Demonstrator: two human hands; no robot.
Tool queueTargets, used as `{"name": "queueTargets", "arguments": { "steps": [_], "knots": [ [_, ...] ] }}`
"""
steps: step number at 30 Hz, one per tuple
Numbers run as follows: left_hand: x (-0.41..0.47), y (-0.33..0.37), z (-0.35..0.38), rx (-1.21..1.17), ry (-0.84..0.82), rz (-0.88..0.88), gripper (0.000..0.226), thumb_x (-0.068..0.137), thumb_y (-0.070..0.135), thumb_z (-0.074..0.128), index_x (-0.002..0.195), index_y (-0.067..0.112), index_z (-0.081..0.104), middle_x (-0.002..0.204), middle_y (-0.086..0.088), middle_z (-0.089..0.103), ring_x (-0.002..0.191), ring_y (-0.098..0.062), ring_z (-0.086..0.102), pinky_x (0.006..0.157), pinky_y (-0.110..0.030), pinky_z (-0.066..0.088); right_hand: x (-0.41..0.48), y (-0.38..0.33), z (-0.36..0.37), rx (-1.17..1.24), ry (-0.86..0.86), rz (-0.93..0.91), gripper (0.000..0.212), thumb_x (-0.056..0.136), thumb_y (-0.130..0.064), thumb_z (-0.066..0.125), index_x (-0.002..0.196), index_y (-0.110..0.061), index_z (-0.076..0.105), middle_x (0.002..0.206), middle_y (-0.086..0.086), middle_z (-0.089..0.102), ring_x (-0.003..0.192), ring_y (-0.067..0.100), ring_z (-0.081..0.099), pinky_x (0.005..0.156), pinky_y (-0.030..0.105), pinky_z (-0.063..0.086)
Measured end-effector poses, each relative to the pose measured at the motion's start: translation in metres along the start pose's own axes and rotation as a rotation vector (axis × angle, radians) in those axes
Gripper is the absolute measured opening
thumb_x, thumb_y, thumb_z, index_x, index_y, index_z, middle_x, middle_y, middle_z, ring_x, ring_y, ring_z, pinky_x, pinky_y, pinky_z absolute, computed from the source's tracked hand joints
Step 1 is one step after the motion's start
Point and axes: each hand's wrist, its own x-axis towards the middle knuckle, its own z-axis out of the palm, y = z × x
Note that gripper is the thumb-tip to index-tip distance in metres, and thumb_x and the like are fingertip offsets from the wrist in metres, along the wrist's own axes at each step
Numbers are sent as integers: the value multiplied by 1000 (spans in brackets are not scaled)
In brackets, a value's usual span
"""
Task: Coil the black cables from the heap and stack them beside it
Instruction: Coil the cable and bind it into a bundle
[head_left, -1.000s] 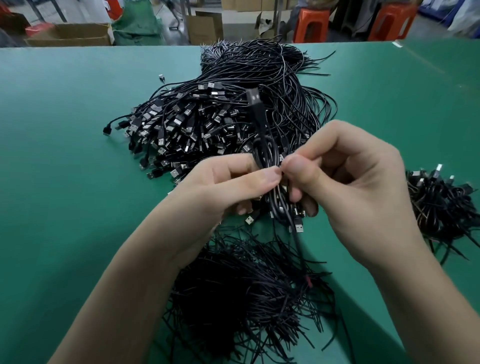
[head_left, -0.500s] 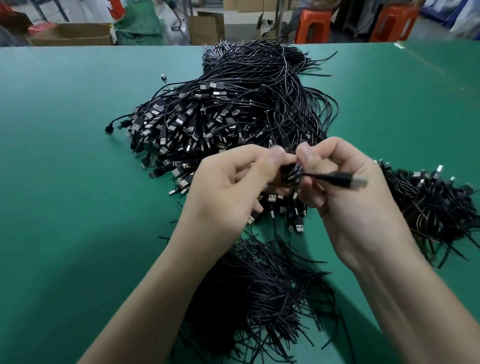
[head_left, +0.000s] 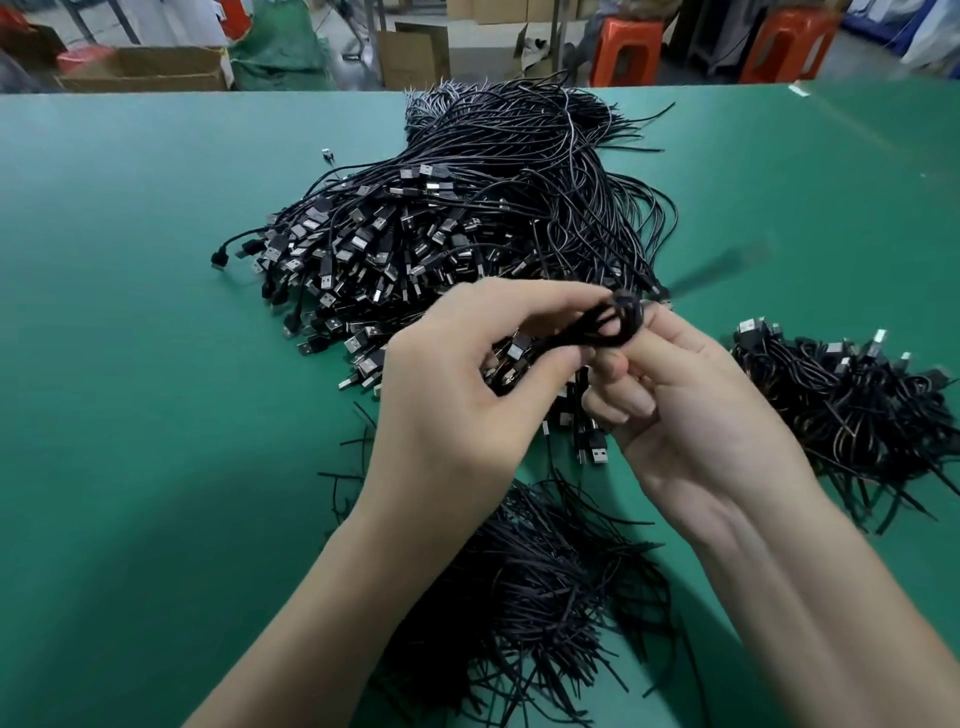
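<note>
Now: both hands are up over the green table (head_left: 130, 364), meeting just in front of the heap (head_left: 467, 223); between them is one small coiled cable (head_left: 605, 327), black, looped tight, held clear of the tabletop. The left hand (head_left: 457, 405) comes in from the left, fingers curled, thumb and forefinger pinching the left side of the coil; the right hand (head_left: 696, 426) is turned palm partly up, fingers bent, fingertips gripping the coil's right side. A loose end (head_left: 719, 267) of the cable sticks out up and to the right past the right fingertips; it is blurred, so its plug cannot be made out.

The heap is large and sits mid-table, beyond the hands; many black cables lie roughly the same way, silver USB plugs bunched at the near left, bare tails fanning out at the far end. One lone plug (head_left: 327, 153) lies apart on the table, off the heap's far left.

To the right of the heap is the stack of coiled cables (head_left: 857, 405), on the table, near the right hand; the coils are jumbled, a few plugs showing on top.

At the near edge, under the forearms, lies a loose mat of thin black strips (head_left: 545, 587); what they are, cannot tell.

Beyond the table: a cardboard box (head_left: 145, 70) at far left; orange stools (head_left: 626, 49) toward the right.
</note>
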Motion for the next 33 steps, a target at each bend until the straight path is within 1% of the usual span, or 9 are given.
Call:
{"name": "queueTargets", "arguments": {
  "steps": [5, 10, 12, 15, 18, 24, 25, 29, 33],
  "knots": [
    [0, -2, -2, -40, -71, -10, 31, 95, 5, 70, 118, 25, 78, 86, 0, 68, 76, -20, 61, 70, -27, 50, 2, 0, -1, 58, 25, 17, 35, 91, -2, 61, 60, -18, 66, 54, -3, 47, 38, 3, 33, 40, 16, 34],
    [0, -2, -1, -301, -133, -187, 14, 100, 18, 69, 104, 24, 81, 87, 1, 79, 71, -50, 66, 58, -68, 51, -1, -2, -1, -62, 50, -20, 26, 87, -21, 70, 63, -20, 62, 56, -5, 50, 43, 4, 37, 45, 16, 38],
    [0, -4, 1, -356, -138, -250, 9, 94, 15, 76, 100, 22, 79, 90, 6, 79, 72, -36, 71, 61, -57, 59, -2, -1, 0, -71, 66, -48, 29, 92, -19, 69, 65, -19, 59, 55, -3, 48, 40, 4, 35, 45, 16, 37],
    [2, -7, 4, -402, -60, -326, 36, 84, 11, 82, 115, 23, 68, 94, 4, 75, 83, -10, 68, 66, -35, 53, -3, -1, 4, -41, 62, -51, 29, 94, -16, 66, 67, -16, 55, 55, -2, 46, 40, 5, 32, 44, 17, 35],
    [2, -10, 3, -351, -78, -281, 48, 85, 10, 78, 128, 25, 66, 96, 7, 72, 86, -7, 65, 72, -31, 50, -3, -1, 4, 1, 61, 0, 27, 95, -11, 62, 69, -13, 55, 54, -2, 46, 38, 4, 31, 42, 17, 34],
    [4, -11, -7, 12, -87, -19, 32, 89, 3, 77, 113, 24, 75, 101, 8, 68, 102, -15, 64, 86, -20, 44, -2, -4, 2, 9, -4, 91, 11, 95, -2, 57, 102, 2, 64, 53, -3, 46, 37, 2, 30, 39, 16, 32],
    [4, -12, -7, 54, -65, 23, 32, 90, 1, 76, 112, 24, 76, 100, 4, 64, 101, -17, 62, 88, -23, 44, -3, -5, 3, 30, -19, 98, 8, 91, -3, 58, 93, 0, 65, 51, -5, 44, 36, 1, 30, 38, 15, 31],
    [1, -12, -7, 62, -57, 92, 30, 93, -2, 72, 111, 21, 79, 75, -4, 53, 70, -16, 51, 66, -22, 40, -3, -6, 6, 73, 22, 111, 25, 98, 1, 49, 77, -11, 56, 47, -9, 41, 34, 1, 28, 36, 15, 29],
    [0, -5, -4, -195, -99, -71, 16, 100, 18, 64, 108, 21, 78, 70, 0, 66, 50, -22, 57, 47, -27, 42, -8, -6, 5, -63, -10, -16, 22, 98, -6, 57, 77, -12, 60, 52, -6, 47, 39, 3, 31, 40, 15, 30]
  ]
}}
